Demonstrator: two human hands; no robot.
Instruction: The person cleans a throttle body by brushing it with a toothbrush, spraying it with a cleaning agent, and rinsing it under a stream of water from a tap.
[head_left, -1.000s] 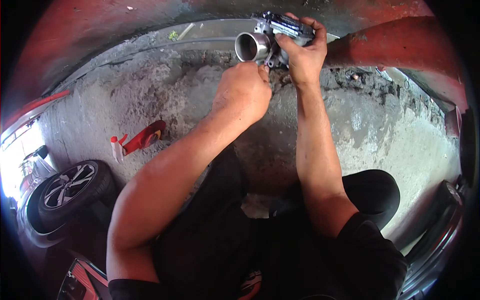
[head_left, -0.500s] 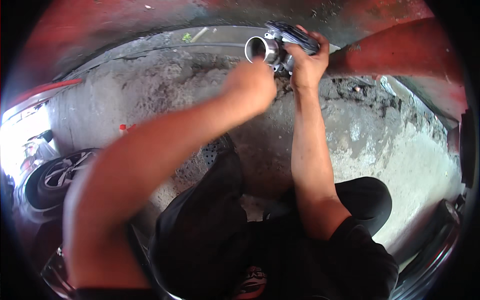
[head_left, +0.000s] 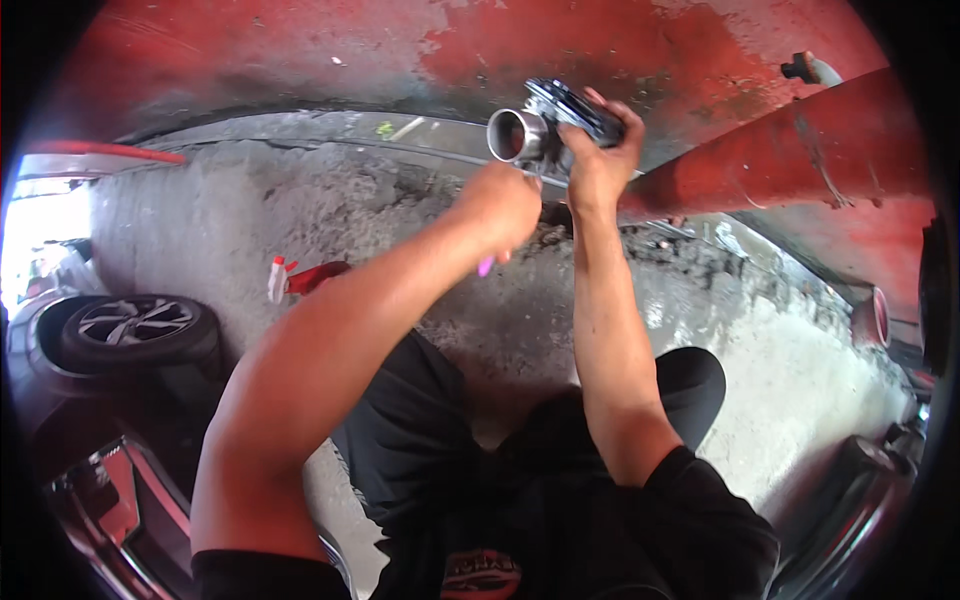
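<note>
A silver throttle body point(head_left: 533, 137) with a round metal bore and a black cover is held up in front of me by the red wall. My right hand point(head_left: 605, 165) grips it from the right, thumb on the near side and fingers round the black cover. Just below the bore is my left hand point(head_left: 505, 205), its fingers closed. A slim object with a purple end point(head_left: 486, 267) sticks out beneath that fist; its other end is hidden, so its kind cannot be told.
A thick red pipe point(head_left: 770, 150) runs along the right, beside the red wall point(head_left: 330, 50). On the rough concrete floor point(head_left: 230, 200) stands a spray bottle point(head_left: 277, 280) with a red and white head. A car wheel point(head_left: 135, 322) lies at the left.
Both hands and the throttle body sit slightly lower in the picture as the view has shifted. My left hand has dropped from the bore opening to below it, and a purple end now shows.
</note>
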